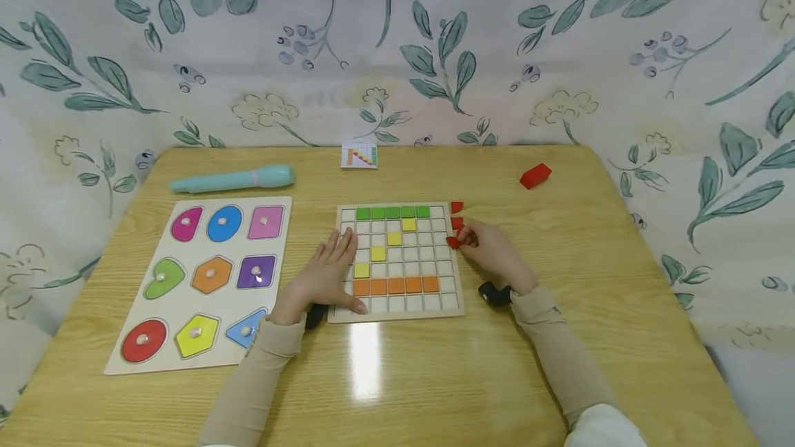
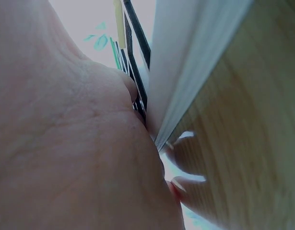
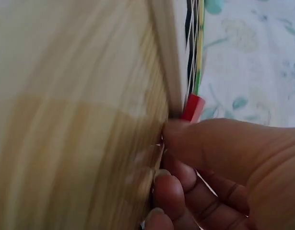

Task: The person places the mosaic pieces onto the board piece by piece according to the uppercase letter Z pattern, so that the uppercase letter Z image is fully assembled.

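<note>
A wooden grid board (image 1: 395, 314) lies on the table, with green tiles (image 1: 393, 213) along its top, yellow tiles (image 1: 378, 254) on a diagonal and orange tiles (image 1: 395, 286) near its bottom. My left hand (image 1: 323, 278) rests flat on the board's left side, fingers spread. Beside the right edge, my right hand (image 1: 495, 252) pinches a small red piece (image 1: 453, 243) between thumb and fingertips. Other red pieces (image 1: 457, 207) sit just above it along that edge. In the right wrist view a red piece (image 3: 193, 108) shows past the thumb, which partly hides it.
At left lies a knobbed shape puzzle (image 1: 186, 305) with a teal pen-shaped object (image 1: 232, 179) above it. A small pattern card (image 1: 359, 156) lies at the back edge. A red block (image 1: 535, 176) stands at the back right. Patterned cloth (image 1: 397, 47) hangs behind the table.
</note>
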Motion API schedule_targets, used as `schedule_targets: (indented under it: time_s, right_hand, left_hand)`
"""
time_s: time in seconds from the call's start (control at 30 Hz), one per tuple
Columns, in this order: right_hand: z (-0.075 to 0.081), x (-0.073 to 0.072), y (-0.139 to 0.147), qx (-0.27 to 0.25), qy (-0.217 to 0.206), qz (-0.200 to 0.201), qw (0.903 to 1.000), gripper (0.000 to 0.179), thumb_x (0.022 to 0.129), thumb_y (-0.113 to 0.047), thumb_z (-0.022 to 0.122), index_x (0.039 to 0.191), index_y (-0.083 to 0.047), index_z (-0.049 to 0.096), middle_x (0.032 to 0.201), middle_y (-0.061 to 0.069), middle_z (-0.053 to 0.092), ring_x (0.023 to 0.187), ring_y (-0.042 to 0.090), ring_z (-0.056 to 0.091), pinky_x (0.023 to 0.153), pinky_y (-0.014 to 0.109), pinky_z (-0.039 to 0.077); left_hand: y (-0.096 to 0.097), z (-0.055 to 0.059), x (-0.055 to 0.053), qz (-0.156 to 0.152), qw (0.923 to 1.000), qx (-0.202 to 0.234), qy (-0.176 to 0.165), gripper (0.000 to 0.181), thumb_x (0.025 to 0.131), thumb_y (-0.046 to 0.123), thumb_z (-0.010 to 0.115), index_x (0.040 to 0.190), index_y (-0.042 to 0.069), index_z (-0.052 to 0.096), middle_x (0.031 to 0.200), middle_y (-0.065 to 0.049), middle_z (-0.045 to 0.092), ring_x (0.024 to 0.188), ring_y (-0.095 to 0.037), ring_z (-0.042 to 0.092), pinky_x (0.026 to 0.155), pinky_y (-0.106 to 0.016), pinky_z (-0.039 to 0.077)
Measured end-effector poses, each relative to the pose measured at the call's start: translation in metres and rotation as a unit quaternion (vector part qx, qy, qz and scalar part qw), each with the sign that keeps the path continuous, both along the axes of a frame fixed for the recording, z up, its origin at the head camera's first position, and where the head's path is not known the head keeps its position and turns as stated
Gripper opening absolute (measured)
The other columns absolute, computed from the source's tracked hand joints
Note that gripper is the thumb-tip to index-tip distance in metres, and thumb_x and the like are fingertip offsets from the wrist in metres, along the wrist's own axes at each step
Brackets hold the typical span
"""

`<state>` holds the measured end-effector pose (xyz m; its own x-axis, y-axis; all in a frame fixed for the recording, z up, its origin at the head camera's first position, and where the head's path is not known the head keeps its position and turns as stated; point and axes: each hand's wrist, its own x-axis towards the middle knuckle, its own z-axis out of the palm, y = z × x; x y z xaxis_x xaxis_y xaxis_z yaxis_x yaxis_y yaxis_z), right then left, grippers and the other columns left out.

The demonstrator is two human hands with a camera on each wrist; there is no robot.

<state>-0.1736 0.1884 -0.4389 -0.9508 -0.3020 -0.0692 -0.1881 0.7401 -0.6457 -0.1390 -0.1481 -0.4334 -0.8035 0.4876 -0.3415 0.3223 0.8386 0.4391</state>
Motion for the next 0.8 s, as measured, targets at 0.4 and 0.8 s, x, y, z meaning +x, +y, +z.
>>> schedule_targets:
  time_s: [0.4, 0.8]
  right_hand:
    - [0.011, -0.009, -0.018, 0.026, -0.033, 0.049, 0.9979, 0.022, 0.093, -0.011, 0.061, 0.114, -0.004, 0.065, 0.088, 0.007, 0.057, 0.079, 0.018, 0.05, 0.068, 0.027, 0.04]
    - [0.011, -0.021, -0.034, 0.007, -0.017, 0.013, 0.9998, 0.024, 0.096, -0.019, 0.06, 0.109, -0.001, 0.068, 0.101, 0.013, 0.065, 0.087, 0.022, 0.055, 0.077, 0.032, 0.047]
  left_hand:
    - [0.001, -0.001, 0.0, -0.001, 1.0, -0.005, 0.006, 0.138, 0.063, 0.058, 0.082, 0.154, 0.0, -0.005, 0.162, -0.017, -0.015, 0.148, -0.038, -0.019, 0.12, -0.06, -0.004]
    - [0.003, -0.001, 0.0, 0.004, 1.0, -0.005, -0.002, 0.138, 0.065, 0.057, 0.082, 0.154, 0.001, -0.007, 0.162, -0.016, -0.017, 0.148, -0.037, -0.021, 0.12, -0.058, -0.005]
